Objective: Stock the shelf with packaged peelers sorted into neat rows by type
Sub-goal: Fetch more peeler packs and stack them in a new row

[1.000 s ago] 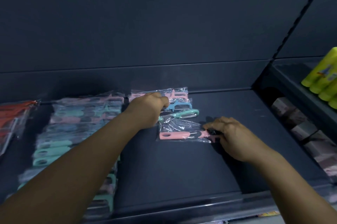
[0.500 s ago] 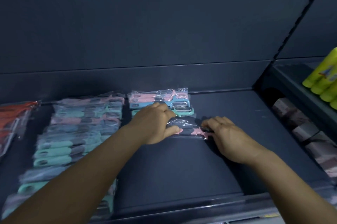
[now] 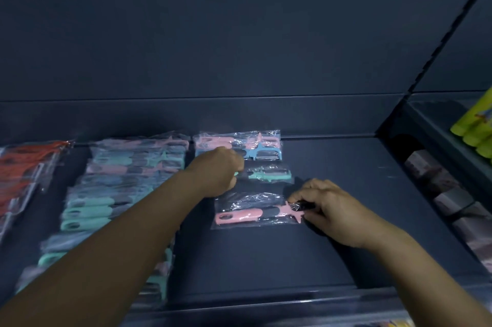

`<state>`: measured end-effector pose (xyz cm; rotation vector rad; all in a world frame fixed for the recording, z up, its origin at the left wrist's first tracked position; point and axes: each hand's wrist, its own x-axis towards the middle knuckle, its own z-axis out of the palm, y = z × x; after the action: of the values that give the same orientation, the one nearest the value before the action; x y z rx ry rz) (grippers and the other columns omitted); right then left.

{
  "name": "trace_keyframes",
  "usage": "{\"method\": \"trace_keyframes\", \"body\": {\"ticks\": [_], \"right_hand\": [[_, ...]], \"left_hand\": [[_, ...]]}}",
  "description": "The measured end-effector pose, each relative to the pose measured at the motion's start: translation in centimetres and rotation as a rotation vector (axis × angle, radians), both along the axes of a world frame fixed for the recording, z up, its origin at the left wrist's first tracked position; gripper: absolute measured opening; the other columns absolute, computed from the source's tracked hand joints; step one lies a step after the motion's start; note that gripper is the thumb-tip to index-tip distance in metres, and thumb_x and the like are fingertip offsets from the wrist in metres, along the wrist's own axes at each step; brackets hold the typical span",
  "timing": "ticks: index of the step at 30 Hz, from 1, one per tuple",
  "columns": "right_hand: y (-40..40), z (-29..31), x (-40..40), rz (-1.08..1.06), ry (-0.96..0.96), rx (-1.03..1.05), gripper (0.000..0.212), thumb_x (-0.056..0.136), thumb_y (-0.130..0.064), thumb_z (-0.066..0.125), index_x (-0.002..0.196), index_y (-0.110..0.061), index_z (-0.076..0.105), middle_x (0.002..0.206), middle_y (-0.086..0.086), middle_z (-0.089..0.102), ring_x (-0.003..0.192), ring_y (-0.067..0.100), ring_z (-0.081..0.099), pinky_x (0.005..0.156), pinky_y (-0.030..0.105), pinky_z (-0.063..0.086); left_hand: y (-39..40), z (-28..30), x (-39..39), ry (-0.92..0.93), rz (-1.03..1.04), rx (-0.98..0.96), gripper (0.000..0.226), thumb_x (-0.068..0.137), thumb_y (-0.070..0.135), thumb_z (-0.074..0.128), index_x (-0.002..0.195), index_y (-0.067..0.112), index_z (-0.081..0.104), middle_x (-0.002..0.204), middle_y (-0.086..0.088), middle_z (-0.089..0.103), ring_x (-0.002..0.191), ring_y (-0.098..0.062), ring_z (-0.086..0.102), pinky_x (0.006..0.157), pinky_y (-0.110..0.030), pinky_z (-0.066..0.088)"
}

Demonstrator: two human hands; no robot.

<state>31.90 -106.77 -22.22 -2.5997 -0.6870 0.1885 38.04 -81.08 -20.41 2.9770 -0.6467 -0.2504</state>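
A pink peeler in a clear bag point(image 3: 247, 214) lies flat on the dark shelf point(image 3: 266, 260). My right hand point(image 3: 327, 209) pinches its head end at the right. Behind it lie a green packaged peeler point(image 3: 269, 173), a blue one point(image 3: 262, 153) and pink ones point(image 3: 221, 140) in a short column. My left hand point(image 3: 218, 171) rests closed on the left end of the green peeler's bag; the handle under it is hidden. A long row of pink, blue and green packaged peelers point(image 3: 117, 188) fills the shelf to the left.
Red packaged items point(image 3: 24, 172) lie at the far left. A side shelf at the right holds yellow-green bottles point(image 3: 476, 127) and grey wrapped packs point(image 3: 436, 185) below them. The shelf's front lip point(image 3: 292, 305) runs across the bottom.
The pink peeler's bag has slid toward me, away from the green one. My left hand moved back from it to the green peeler's left end. My right hand stayed on the pink peeler's head.
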Motion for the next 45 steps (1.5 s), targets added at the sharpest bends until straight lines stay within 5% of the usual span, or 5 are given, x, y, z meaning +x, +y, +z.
{"method": "trace_keyframes", "body": {"ticks": [12,17,24,33,45], "right_hand": [[0.7,-0.2,0.0,-0.08,-0.136,0.006,0.017,0.095,-0.021,0.049,0.104,-0.02,0.064,0.098,-0.001,0.066,0.093,0.022,0.058,0.083,0.034,0.048],[1.5,0.3,1.2,-0.18,-0.112,0.051,0.016,0.095,-0.018,0.05,0.102,-0.018,0.065,0.095,-0.002,0.068,0.09,0.02,0.06,0.077,0.024,0.042],[3.9,1.3,4.3,-0.256,-0.073,0.14,0.02,0.095,-0.02,0.049,0.103,-0.016,0.067,0.091,-0.003,0.061,0.086,0.019,0.056,0.072,0.019,0.035],[7.1,0.5,5.9,-0.444,-0.013,0.204,0.007,0.091,-0.022,0.057,0.095,-0.017,0.059,0.097,0.001,0.047,0.09,0.021,0.055,0.081,0.023,0.04],[7.1,-0.2,5.9,-0.316,0.14,0.043,0.078,0.093,-0.035,0.05,0.151,-0.012,0.003,0.16,0.004,0.004,0.147,0.016,0.005,0.12,0.032,0.011]], "left_hand": [[1.0,0.3,2.9,0.009,0.066,-0.116,0.014,0.088,0.011,0.05,0.092,0.015,0.064,0.1,-0.003,0.055,0.101,-0.021,0.052,0.089,-0.03,0.043],[0.5,0.6,2.3,-0.185,0.142,-0.152,0.029,0.089,0.013,0.055,0.117,0.014,0.054,0.112,-0.007,0.05,0.111,-0.025,0.044,0.094,-0.043,0.043],[2.0,2.7,-0.9,-0.034,0.033,-0.235,0.036,0.081,0.052,0.052,0.082,0.019,0.066,0.091,0.005,0.063,0.094,-0.015,0.054,0.087,-0.034,0.045],[2.4,0.3,-0.9,-0.197,0.147,0.0,0.031,0.095,0.028,0.049,0.123,0.018,0.054,0.122,-0.005,0.05,0.115,-0.026,0.05,0.09,-0.034,0.043],[2.1,-0.7,0.0,0.072,0.098,0.078,0.075,0.097,0.05,0.036,0.151,0.016,-0.004,0.159,-0.007,-0.013,0.147,-0.024,-0.012,0.117,-0.043,0.002]]}}
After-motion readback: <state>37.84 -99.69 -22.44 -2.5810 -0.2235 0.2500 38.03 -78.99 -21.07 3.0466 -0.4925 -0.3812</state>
